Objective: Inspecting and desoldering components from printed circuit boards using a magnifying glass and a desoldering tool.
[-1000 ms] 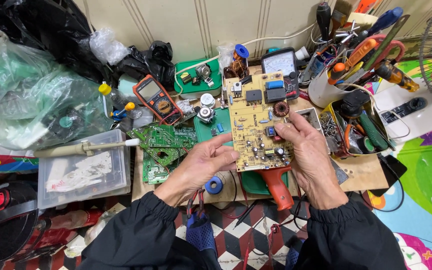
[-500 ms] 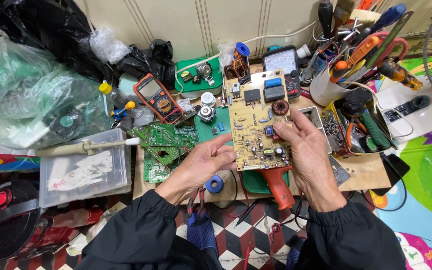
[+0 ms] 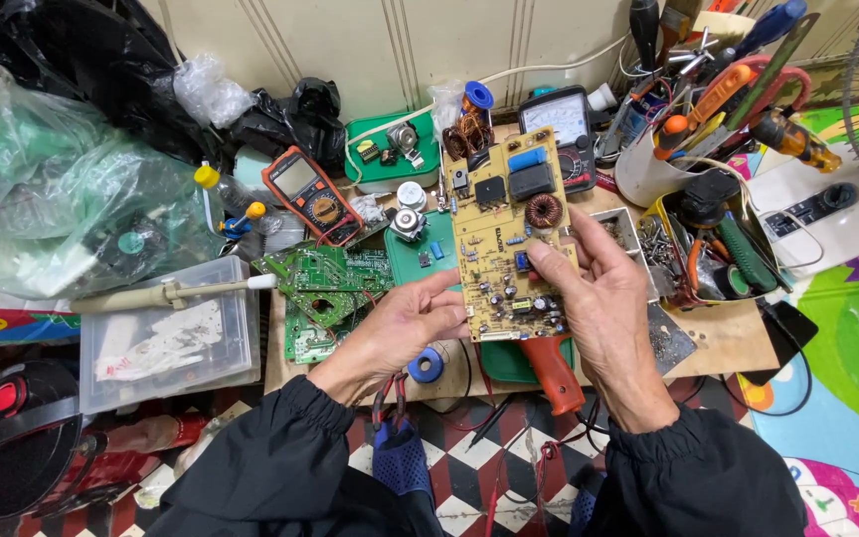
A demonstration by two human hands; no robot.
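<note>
A tan circuit board (image 3: 507, 237) with black relays, a blue capacitor and a copper coil is held up over the workbench, component side toward me. My left hand (image 3: 405, 323) grips its lower left edge. My right hand (image 3: 599, 288) holds its right edge, thumb resting on the board's components. Both sleeves are black.
Green circuit boards (image 3: 325, 283) lie left of my hands. An orange multimeter (image 3: 308, 194), an analog meter (image 3: 564, 129), a cup of tools (image 3: 678, 139), a clear plastic box (image 3: 166, 333), a blue tape roll (image 3: 426, 365) and an orange-handled tool (image 3: 554, 373) crowd the wooden bench (image 3: 728, 343).
The board has been raised and tilted a little nearer to me; both hands keep their grip on it.
</note>
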